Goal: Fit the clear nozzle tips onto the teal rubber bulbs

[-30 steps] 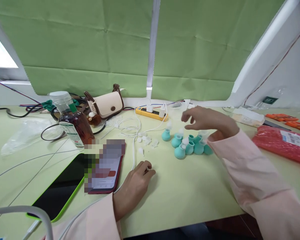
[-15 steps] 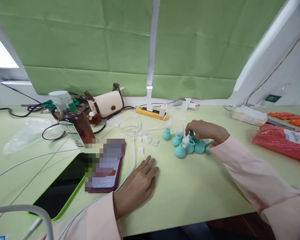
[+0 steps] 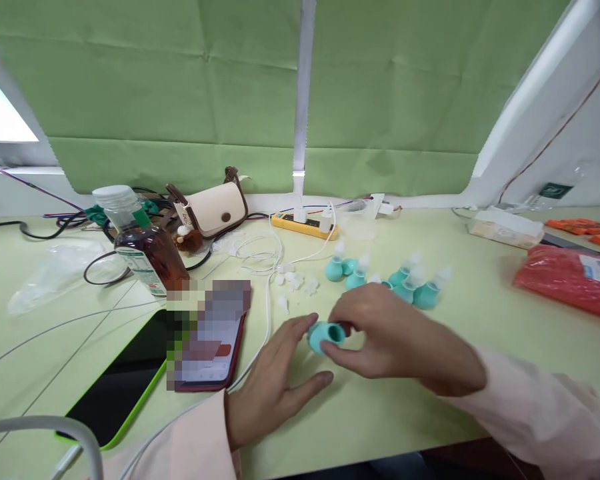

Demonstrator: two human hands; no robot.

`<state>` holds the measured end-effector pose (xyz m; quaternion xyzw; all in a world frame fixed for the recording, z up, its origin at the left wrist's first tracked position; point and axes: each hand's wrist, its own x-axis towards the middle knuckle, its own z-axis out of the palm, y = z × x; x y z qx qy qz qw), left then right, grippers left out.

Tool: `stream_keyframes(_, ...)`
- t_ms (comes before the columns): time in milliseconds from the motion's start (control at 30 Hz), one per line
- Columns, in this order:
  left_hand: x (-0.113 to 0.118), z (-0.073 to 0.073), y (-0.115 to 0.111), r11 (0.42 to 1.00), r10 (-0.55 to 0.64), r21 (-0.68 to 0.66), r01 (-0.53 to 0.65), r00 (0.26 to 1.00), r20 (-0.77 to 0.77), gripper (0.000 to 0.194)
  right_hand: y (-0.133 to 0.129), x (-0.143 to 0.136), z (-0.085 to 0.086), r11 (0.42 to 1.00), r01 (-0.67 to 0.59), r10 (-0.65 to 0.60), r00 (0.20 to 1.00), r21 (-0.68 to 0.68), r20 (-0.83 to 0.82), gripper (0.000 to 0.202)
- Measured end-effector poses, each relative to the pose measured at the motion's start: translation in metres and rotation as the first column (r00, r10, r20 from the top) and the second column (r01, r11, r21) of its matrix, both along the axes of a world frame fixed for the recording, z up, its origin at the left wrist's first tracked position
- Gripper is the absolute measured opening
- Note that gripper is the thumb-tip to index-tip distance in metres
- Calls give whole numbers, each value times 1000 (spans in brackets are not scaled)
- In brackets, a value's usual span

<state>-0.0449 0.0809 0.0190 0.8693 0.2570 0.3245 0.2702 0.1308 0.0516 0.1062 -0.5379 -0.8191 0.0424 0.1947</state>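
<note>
Between thumb and fingers, my right hand grips a small teal squeeze bulb with its open neck tilted toward the right. My left hand is close on the bulb's left side, thumb and fingers apart; whether a fingertip touches it I cannot tell. Behind my right hand stand several more teal bulbs, some with clear pointed nozzles, such as one bulb at the right and another bulb at the back left. My right hand partly hides this group. Small white translucent pieces lie loose left of the bulbs.
Left of my hands lie a phone in a red case and a green-edged phone. A bottle of dark liquid, a cream handbag and a yellow power strip with white cables stand behind. At right is a red package.
My right hand has come from the bulb group toward me and to the left, bringing one teal bulb. My left hand has its thumb spread wider and is now beside that bulb.
</note>
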Motion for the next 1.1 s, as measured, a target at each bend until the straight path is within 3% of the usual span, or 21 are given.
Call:
stream_keyframes(100,3,1,5,990,-5,-141,6,1000,4,36,23,-11,-27,987,-159,158,987,-40,-23,23)
stream_keyframes(200,7,1,7,963,130,-236,-130,991,-15,28,44,-6,-36,982,-164,133,950,-88,-284,25)
stream_keyframes(267,8,1,6,958,181,-211,-193,981,-72,21,56,-3,-42,992,-106,73,922,-67,-381,23)
stream_keyframes(333,9,0,5,973,183,-124,-196,977,-108,20,67,-3,-53,999,-46,47,952,9,-304,22)
stream_keyframes(400,8,-2,4,984,174,-28,-178,980,-100,25,76,-5,-68,994,-82,89,991,73,-102,25)
stream_keyframes(500,6,-4,6,975,213,77,-210,976,-43,31,83,-8,-87,986,-138,121,977,90,174,29)
stream_keyframes(567,4,-5,10,959,263,121,-258,964,-32,33,84,-10,-94,988,-123,95,963,96,254,30)
stream_keyframes(667,3,-6,15,939,313,185,-292,945,-96,34,85,-9,-97,988,-115,86,963,101,254,24)
stream_keyframes(800,4,-9,20,945,283,236,-228,929,-236,36,90,-4,-100,987,-95,73,982,126,174,20)
stream_keyframes(967,5,-13,18,934,304,267,-237,919,-251,38,89,-4,-101,981,-51,50,999,188,10,16)
stream_keyframes(1033,5,-12,16,916,331,310,-255,916,-224,46,83,-7,-96,974,-25,51,992,227,-111,15)
stream_keyframes(1100,5,-11,14,895,351,353,-272,918,-183,55,72,-10,-86,969,-2,91,932,247,-350,12)
